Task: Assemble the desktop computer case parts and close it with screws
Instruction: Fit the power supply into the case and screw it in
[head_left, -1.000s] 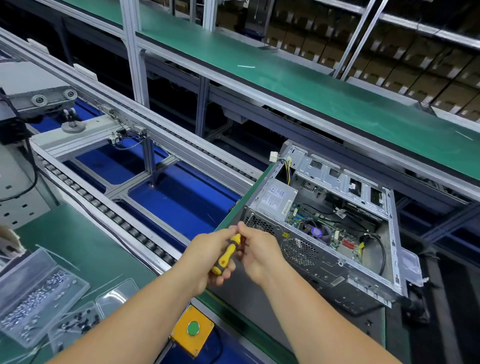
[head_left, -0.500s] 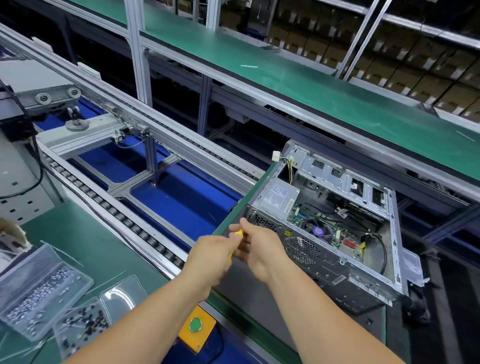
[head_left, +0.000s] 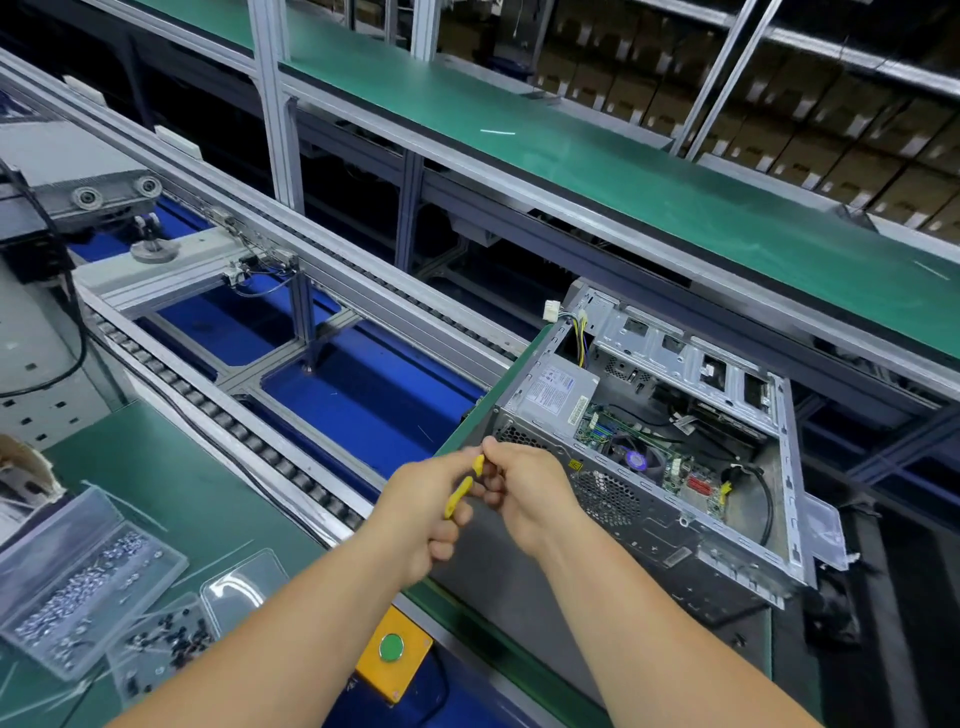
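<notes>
Holding the screwdriver (head_left: 464, 491) low and close to your body, you have both hands meeting just in front of the case (head_left: 654, 467). Your left hand (head_left: 421, 514) is wrapped around the yellow handle, fingers curled shut on it. Your right hand (head_left: 524, 488) pinches at the upper end of the tool, fingertips closed together there; whether a screw sits between them is hidden, so you cannot tell. That pairing looks like seating a screw on the tip before carrying it to the metal: one hand steadies the tool, the other does the fine work.

The case lies on its side on the green tabletop (head_left: 171, 483), open face up, so its rear panel faces you and the board (head_left: 649, 457) and supply (head_left: 558, 392) stay reachable from above. No side cover is on it, so closing seems some way off. Its near corner sits just beyond your knuckles, a short reach for the tip.

The screw trays (head_left: 78, 587) rest at your left, near the hand that would fetch from them, well apart from the case. The yellow button box (head_left: 394, 657) hangs at the front edge under your forearms; mind your elbows there.

Judging by the grip, the next move wants a steady tool and a square approach to the hole, or the screw may drop into the chassis.
</notes>
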